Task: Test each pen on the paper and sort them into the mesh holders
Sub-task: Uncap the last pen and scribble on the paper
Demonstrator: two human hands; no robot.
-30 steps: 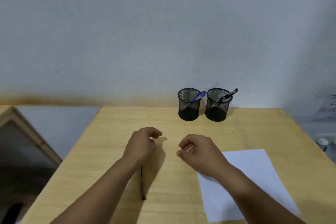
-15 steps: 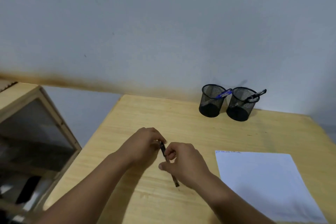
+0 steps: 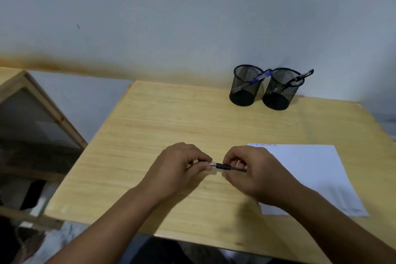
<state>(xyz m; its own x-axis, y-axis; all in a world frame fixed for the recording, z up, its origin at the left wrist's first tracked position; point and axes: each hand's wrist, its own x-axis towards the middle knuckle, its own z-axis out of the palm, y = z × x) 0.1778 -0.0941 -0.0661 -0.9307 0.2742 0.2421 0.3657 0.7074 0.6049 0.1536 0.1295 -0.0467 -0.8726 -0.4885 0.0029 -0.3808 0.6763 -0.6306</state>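
Observation:
A black pen (image 3: 224, 166) lies level between my two hands just above the wooden table (image 3: 171, 118). My left hand (image 3: 177, 167) pinches its left end, possibly the cap, and my right hand (image 3: 255, 173) grips the barrel. A white sheet of paper (image 3: 317, 173) lies to the right, partly under my right wrist, with faint pen marks along its top edge. Two black mesh holders stand at the back: the left holder (image 3: 245, 89) has a blue pen (image 3: 262, 76) in it, the right holder (image 3: 280, 90) has a black pen (image 3: 302, 77).
A wooden-framed piece of furniture (image 3: 42, 113) stands left of the table, lower down. The wall (image 3: 192, 17) rises directly behind the holders. The table's front edge (image 3: 192, 236) runs just beyond my forearms.
One second ago the pen lay on the table under my left forearm. Both hands picked it up and turned it from slanted to level between them. The camera view shifted left and down.

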